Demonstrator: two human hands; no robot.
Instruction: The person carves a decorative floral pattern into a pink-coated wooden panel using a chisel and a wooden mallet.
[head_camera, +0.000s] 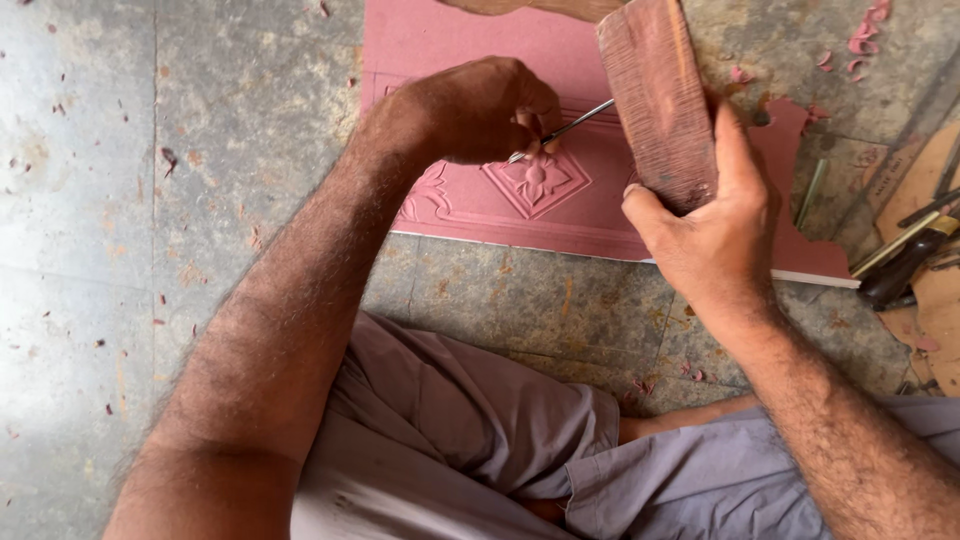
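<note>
A pink carved panel (560, 215) lies flat on the stone floor, with a raised flower motif (538, 180) inside a diamond. My left hand (470, 110) is closed around a thin metal chisel (572, 127), its tip resting at the top of the flower. My right hand (715, 225) grips a worn wooden mallet block (655, 95) held upright just right of the chisel's upper end. The block touches or nearly touches the chisel; I cannot tell which.
Other metal tools (905, 255) and a slim rod (810, 193) lie on the floor at the right edge beside brown board pieces. Pink shavings (862, 40) are scattered at the top right. My bent knees in grey cloth (470, 440) fill the foreground.
</note>
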